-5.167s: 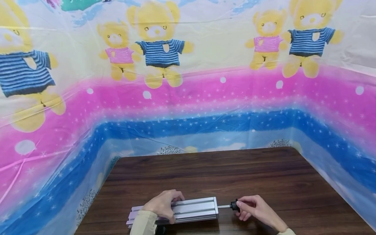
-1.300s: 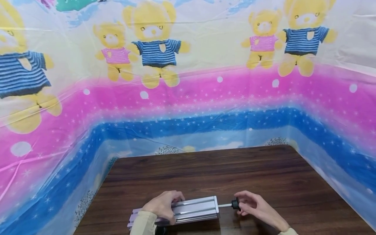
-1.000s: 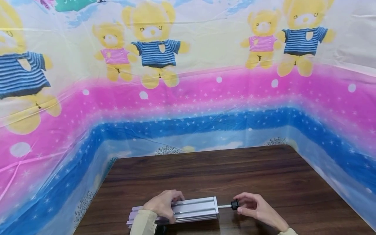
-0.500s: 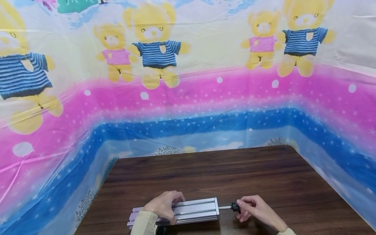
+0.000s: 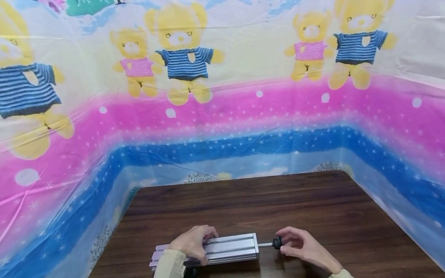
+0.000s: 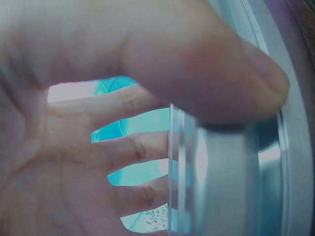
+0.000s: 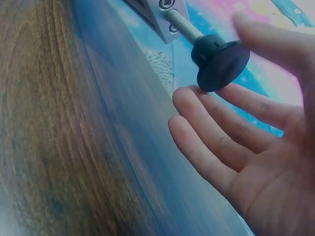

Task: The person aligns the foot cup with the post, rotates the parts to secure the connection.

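A silver aluminium profile (image 5: 233,246) with lengthwise grooves lies on the table's near part. My left hand (image 5: 191,242) grips it from above, thumb on the near side and fingers over the far side. In the left wrist view, the thumb presses the profile's (image 6: 221,182) shiny face. From the plate at its right end sticks a threaded rod (image 7: 183,23) carrying a black round foot (image 7: 224,64). My right hand (image 5: 307,247) is spread loosely around this foot. In the right wrist view its fingers (image 7: 214,123) touch or nearly touch the rim, and the thumb looks apart from it.
A dark wood-grain table (image 5: 243,204) reaches back to a cloth wall (image 5: 226,116) printed with bears. The cloth also stands along the left and right sides. Under the left sleeve a black object (image 5: 189,272) is partly visible.
Half a second ago my right thumb and fingers pinched the black foot; now they have spread apart around it. The same pinching and spreading shows across earlier frames. The left hand keeps its grip.
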`<state>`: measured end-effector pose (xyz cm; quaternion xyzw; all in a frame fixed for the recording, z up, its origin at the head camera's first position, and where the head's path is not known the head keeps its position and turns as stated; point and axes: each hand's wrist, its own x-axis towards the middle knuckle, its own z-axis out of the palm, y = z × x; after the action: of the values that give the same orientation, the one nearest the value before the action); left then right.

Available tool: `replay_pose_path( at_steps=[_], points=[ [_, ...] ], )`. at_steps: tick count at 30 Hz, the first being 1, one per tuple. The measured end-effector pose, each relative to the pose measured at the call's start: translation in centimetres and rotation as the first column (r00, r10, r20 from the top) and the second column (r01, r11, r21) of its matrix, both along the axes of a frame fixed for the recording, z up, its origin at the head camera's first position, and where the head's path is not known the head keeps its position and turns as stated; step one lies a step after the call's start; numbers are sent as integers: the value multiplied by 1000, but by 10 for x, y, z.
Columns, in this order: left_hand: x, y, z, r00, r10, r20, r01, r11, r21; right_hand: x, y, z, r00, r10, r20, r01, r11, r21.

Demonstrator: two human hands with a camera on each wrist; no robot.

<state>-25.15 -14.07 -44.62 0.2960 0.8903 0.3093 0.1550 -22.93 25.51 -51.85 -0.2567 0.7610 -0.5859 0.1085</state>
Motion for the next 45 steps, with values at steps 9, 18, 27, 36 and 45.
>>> replay_pose_path(
  at_steps=[9,18,27,36,45],
  points=[
    [0,2,0,1000,-9,11,9,1000,10,-2,0,3,999,41,25,-40,999,-37],
    [0,2,-4,1000,-9,12,9,1000,8,-2,-4,3,997,45,65,-44,999,-17],
    [0,3,-5,1000,-14,11,14,1000,4,-3,-7,6,996,-3,87,0,1000,26],
    [-1,2,-6,1000,-16,-4,16,1000,-16,2,-2,9,994,25,103,-25,1000,1],
    [-2,2,-7,1000,-24,-7,24,1000,-8,3,-1,10,996,85,1,-84,992,-95]
  ],
)
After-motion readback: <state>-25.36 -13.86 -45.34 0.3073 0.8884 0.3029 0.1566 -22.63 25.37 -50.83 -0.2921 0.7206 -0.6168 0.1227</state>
